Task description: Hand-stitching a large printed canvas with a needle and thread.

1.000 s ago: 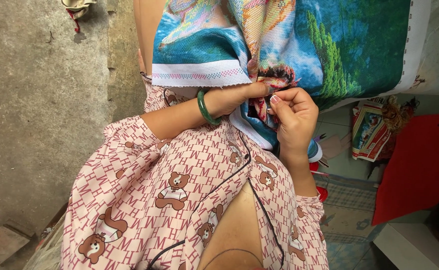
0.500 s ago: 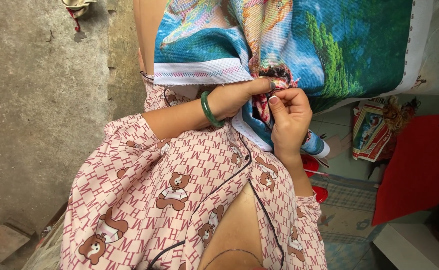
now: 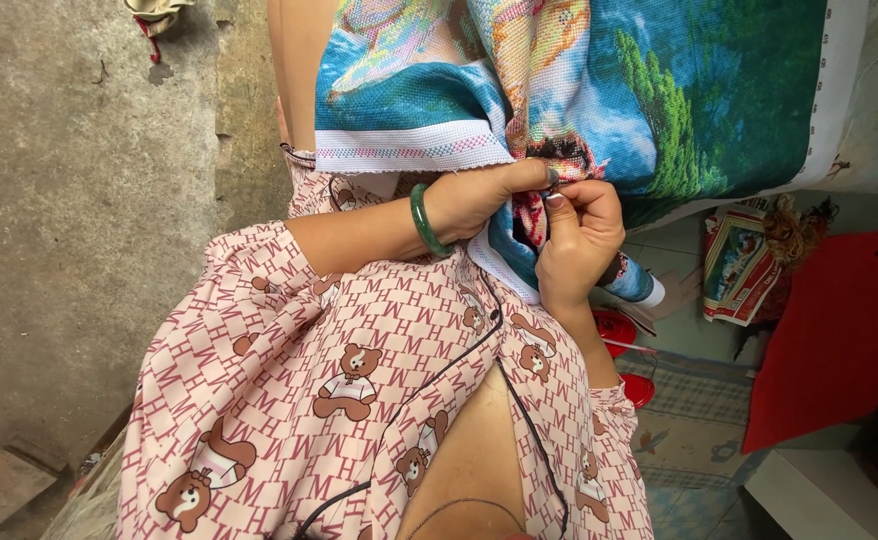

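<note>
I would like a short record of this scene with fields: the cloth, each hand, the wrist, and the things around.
cloth: a big stitched picture cloth in blue and green, with a white edge, hanging in folds
left hand: left hand pinches a fold of the cloth
right hand: right hand pinches the same fold, fingertips close to the left ones; a needle cannot be made out
wrist: green bangle on the left wrist
clothing: pink pyjama top with bears
around: grey wall, red board

Cloth (image 3: 659, 90) runs off the top & right edges, so its full picture can't be read. Whatever the left hand (image 3: 479, 200) & right hand (image 3: 579, 240) pinch is too small to tell; a needle isn't discernible.
</note>
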